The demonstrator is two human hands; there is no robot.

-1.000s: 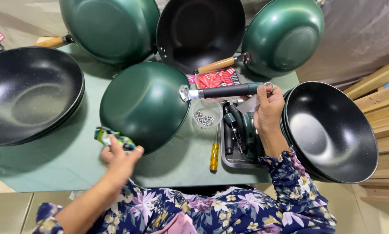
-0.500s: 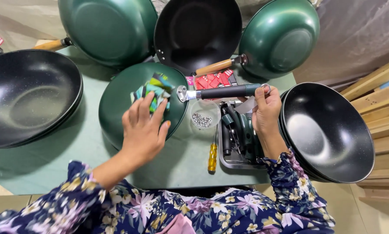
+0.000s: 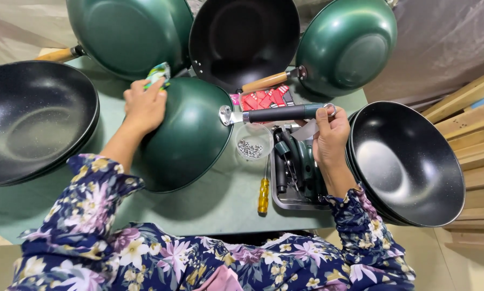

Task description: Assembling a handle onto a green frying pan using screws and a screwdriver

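A green wok (image 3: 190,137) lies bottom-up on the green table, its dark handle (image 3: 282,113) pointing right. My right hand (image 3: 328,137) grips the end of that handle near its ring. My left hand (image 3: 143,105) presses a small green and white cloth (image 3: 159,73) against the wok's upper left side. Both my sleeves are dark blue with a flower print.
Black woks stand at the left (image 3: 31,121), at the top middle (image 3: 244,40) and stacked at the right (image 3: 409,161). Green woks (image 3: 128,32) (image 3: 349,46) sit behind. A metal tray of handles (image 3: 296,172), a clear cup of screws (image 3: 251,145), a yellow screwdriver (image 3: 263,194) and red packets (image 3: 264,98) lie between.
My left hand picked the cloth up from the table near the front and carried it over the upturned wok to its upper left side. My right hand stayed on the handle.
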